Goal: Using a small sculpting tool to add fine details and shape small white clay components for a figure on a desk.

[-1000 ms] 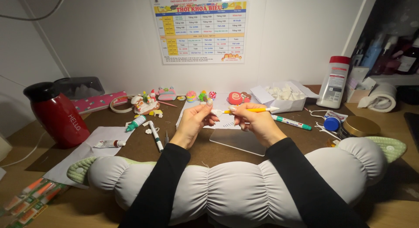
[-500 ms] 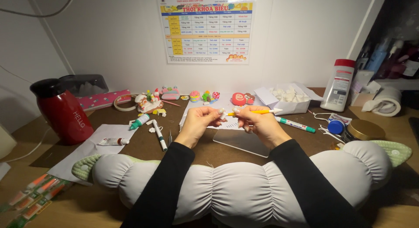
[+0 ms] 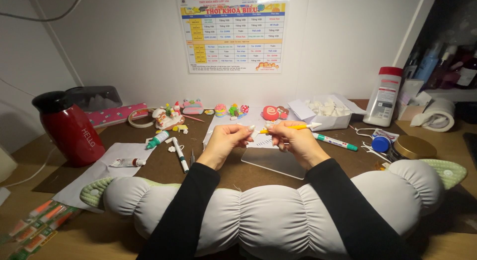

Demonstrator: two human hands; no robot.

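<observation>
Head view shows your 2 hands raised together over the middle of the desk [image 3: 149, 175], forearms resting on a grey ruched cushion [image 3: 268, 215] along the near edge. Your right hand [image 3: 293, 140] is closed around a yellow pen-like tool [image 3: 293, 127], its white tip pointing right. Your left hand [image 3: 226, 140] pinches something small and pale at the fingertips, touching the tool's near end; it is too small to tell what it is.

The pinched piece looks easy to lose: a slip would drop it toward the clear plastic sheet [image 3: 273, 163] just below, or into the fold of the cushion. Pressing hard with the tool could squash or mark it.

A green-capped marker [image 3: 335, 141] lies just right of your right hand, and a white tube [image 3: 180, 154] just left of your left; a sideways elbow move could roll either. The red flask [image 3: 69, 130] stands well apart near the left edge.
</observation>
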